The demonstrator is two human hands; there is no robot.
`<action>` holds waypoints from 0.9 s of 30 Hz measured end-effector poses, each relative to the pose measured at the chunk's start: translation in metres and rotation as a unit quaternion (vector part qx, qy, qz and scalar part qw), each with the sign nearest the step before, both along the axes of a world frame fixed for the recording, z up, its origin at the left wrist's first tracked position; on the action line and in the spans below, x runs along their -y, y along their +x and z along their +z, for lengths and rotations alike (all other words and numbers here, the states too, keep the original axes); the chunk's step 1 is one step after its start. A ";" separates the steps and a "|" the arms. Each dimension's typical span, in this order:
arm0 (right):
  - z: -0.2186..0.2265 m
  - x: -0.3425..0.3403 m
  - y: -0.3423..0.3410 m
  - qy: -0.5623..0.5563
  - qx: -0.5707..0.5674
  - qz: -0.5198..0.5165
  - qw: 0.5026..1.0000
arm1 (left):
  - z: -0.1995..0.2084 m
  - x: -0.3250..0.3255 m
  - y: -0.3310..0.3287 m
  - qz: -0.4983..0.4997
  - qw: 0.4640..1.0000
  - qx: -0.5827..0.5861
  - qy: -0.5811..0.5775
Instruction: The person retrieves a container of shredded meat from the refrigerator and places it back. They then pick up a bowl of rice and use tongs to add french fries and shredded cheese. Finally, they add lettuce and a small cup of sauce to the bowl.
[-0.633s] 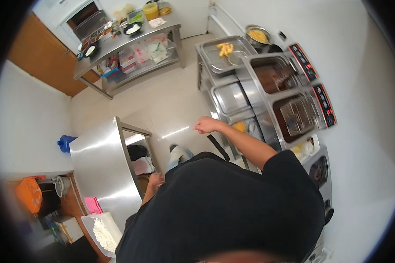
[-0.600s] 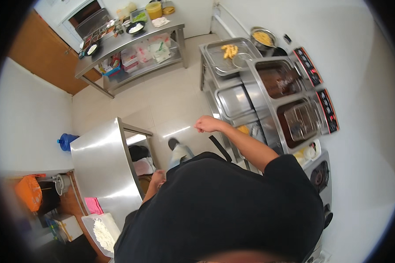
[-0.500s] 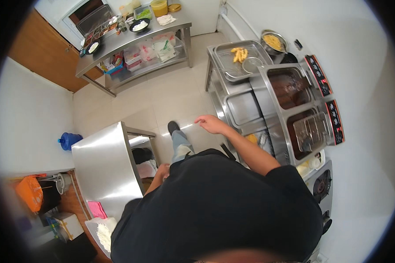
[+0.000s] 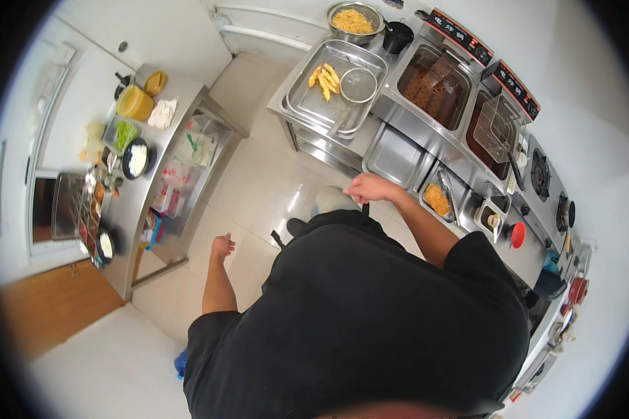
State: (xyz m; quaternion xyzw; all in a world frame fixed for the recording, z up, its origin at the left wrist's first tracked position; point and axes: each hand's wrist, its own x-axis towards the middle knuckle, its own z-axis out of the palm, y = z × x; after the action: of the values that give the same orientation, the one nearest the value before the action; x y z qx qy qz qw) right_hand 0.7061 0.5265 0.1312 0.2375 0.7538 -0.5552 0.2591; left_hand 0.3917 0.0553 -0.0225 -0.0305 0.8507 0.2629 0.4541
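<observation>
Both my arms reach forward over the floor, away from any surface. My left hand (image 4: 222, 246) hangs over the tiles with its fingers loosely curled in and nothing visible in it. My right hand (image 4: 367, 188), also curled with the fingers close together, shows no object. Nearest to it are an empty steel pan (image 4: 393, 155) and a tray holding golden fried food (image 4: 437, 200). Beyond lies a large steel tray (image 4: 302, 106) on a metal stand. Several yellow fried strips (image 4: 325, 81) and a round strainer (image 4: 358, 85) rest in that tray.
Two fryers with dark oil (image 4: 432, 87) line the right wall, with a wire basket (image 4: 495, 126) over the nearer one. A gas burner (image 4: 540, 173) follows. A bowl of shredded yellow food (image 4: 351, 21) stands far back. At left is a steel table (image 4: 141, 183) with food containers.
My view and body have turned rightward, bringing the fryer stand nearer and the left table alongside. My left arm has swung forward into view. My right hand's fingers have curled in.
</observation>
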 end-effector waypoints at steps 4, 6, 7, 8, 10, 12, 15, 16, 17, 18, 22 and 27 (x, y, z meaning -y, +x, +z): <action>0.033 -0.003 -0.040 -0.077 -0.131 -0.147 0.977 | 0.001 -0.027 -0.067 0.001 0.993 -0.069 0.092; 0.034 -0.023 -0.074 -0.066 -0.168 -0.146 0.973 | -0.003 -0.055 -0.084 -0.021 0.992 -0.058 0.107; 0.033 -0.039 -0.090 -0.058 -0.183 -0.148 0.970 | -0.004 -0.067 -0.088 -0.028 0.993 -0.045 0.103; 0.034 -0.063 -0.106 -0.023 -0.169 -0.143 0.975 | -0.005 -0.078 -0.093 -0.049 0.995 -0.047 0.075; 0.038 -0.122 -0.142 0.032 -0.125 -0.158 0.979 | -0.006 -0.096 -0.104 -0.105 0.992 -0.053 0.037; 0.055 -0.187 -0.175 0.129 -0.141 -0.154 0.970 | -0.002 -0.102 -0.117 -0.192 0.962 -0.178 0.081; 0.097 -0.270 -0.220 0.307 -0.175 -0.129 0.926 | 0.010 -0.094 -0.151 -0.096 0.980 -0.150 0.084; 0.113 -0.293 -0.237 0.350 -0.176 -0.145 0.909 | 0.013 -0.090 -0.160 -0.019 0.993 -0.100 0.059; 0.123 -0.305 -0.253 0.378 -0.178 -0.153 0.896 | 0.019 -0.083 -0.176 0.041 0.994 -0.053 0.088; 0.132 -0.312 -0.267 0.390 -0.187 -0.173 0.885 | 0.022 -0.078 -0.187 0.159 0.979 -0.045 0.118; 0.123 -0.279 -0.341 0.273 -0.230 -0.197 0.913 | 0.046 -0.048 -0.254 0.493 0.822 -0.020 0.285; 0.068 -0.174 -0.349 0.098 -0.218 -0.067 0.969 | 0.037 -0.046 -0.341 0.590 0.739 -0.036 0.323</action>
State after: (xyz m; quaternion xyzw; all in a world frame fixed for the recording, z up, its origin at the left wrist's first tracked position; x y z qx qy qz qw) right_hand 0.3574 0.7006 0.1992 0.1844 0.8254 -0.5329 0.0260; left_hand 0.0507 0.1012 0.0145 -0.3688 0.5417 0.7382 0.1598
